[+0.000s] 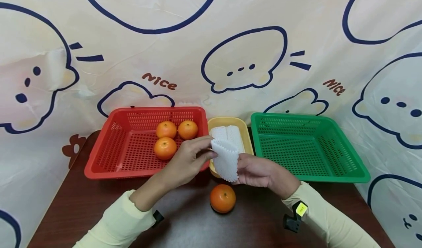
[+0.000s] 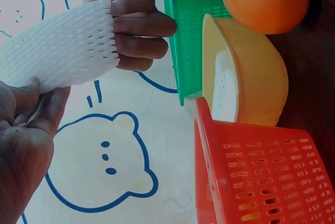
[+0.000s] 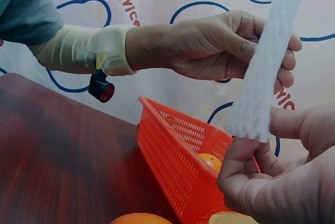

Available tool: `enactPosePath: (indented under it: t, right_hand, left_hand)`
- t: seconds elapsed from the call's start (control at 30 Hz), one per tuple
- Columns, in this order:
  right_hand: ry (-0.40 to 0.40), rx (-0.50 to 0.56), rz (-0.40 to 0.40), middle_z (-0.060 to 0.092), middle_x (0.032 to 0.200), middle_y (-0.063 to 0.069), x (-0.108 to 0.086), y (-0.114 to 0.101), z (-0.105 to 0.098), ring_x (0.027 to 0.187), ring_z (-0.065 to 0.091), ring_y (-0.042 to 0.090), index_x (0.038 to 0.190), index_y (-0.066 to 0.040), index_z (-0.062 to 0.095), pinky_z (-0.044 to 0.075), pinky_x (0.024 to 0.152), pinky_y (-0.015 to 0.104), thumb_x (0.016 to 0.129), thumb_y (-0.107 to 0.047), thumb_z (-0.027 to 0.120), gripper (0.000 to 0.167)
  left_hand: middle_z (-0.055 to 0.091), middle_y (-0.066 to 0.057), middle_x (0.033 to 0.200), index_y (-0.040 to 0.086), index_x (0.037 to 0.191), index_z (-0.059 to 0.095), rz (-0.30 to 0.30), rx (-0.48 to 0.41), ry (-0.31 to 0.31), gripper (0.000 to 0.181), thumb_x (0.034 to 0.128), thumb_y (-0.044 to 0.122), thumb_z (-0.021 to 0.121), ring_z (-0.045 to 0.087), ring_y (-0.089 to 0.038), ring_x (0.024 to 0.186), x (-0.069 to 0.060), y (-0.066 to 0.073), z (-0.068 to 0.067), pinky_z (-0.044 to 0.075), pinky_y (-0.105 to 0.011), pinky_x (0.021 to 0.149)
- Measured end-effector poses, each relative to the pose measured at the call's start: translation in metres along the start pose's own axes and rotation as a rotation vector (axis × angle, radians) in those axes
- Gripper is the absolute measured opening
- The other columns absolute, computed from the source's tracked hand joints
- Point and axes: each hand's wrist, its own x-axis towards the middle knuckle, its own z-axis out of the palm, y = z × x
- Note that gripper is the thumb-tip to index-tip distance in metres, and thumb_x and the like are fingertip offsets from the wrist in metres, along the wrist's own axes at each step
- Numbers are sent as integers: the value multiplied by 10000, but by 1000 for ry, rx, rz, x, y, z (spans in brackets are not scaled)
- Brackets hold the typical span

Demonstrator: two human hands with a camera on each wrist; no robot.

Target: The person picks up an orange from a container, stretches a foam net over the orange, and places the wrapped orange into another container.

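Observation:
A white foam fruit net [image 1: 225,160], flattened with scalloped ends, is held up between both hands above the table. My left hand [image 1: 188,159] pinches its upper end between thumb and fingers. At the lower right edge, my right hand [image 1: 255,170] grips the sleeve; its thumb and fingers pinch the end in the right wrist view. Below the hands, an orange persimmon-like fruit [image 1: 222,199] sits on the dark table. Behind the net, more white foam nets [image 1: 227,133] lie in a yellow basket [image 1: 245,135].
To the left stands a red basket [image 1: 112,173] holding three orange fruits [image 1: 165,148]. A green basket [image 1: 346,178] stands on the right, with no fruit visible in it. A patterned cloth [image 1: 184,57] hangs behind the dark wooden table [image 1: 184,218].

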Motion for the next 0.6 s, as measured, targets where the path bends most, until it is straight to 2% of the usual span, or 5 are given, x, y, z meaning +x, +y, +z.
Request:
enactPosePath:
  t: [0.07,0.23,0.43,0.6]
  right_hand:
    - [9,-8,-2,528,1287,100,0,1,0,1129,584,225,1476,-41,253,557,934,333,954,60,445,565]
    - [-34,6,-16,543,1264,87,2,2,2,1113,588,213,1461,-60,281,543,949,336,1002,36,444,497]
    - [5,27,-59,571,1229,82,3,3,2,1076,623,184,1439,22,285,569,924,300,949,69,425,512]
    - [19,46,-94,570,1199,51,6,6,0,1049,604,156,1399,-15,327,566,895,275,958,83,414,460]
  left_hand:
    - [716,-69,1072,24,1117,721,-2,8,0,201,929,-40,690,643,-159,942,0,0,0,604,-265,871]
    - [700,-57,1036,31,1098,717,5,5,-6,185,930,-41,689,632,-142,927,1,0,1,598,-256,853]
    - [700,-60,1029,26,1090,716,12,6,-7,182,925,-49,690,630,-145,930,1,0,1,598,-258,856]
    - [712,-67,1078,34,1114,715,-36,-4,12,191,932,-19,698,650,-158,956,2,1,2,606,-267,859]
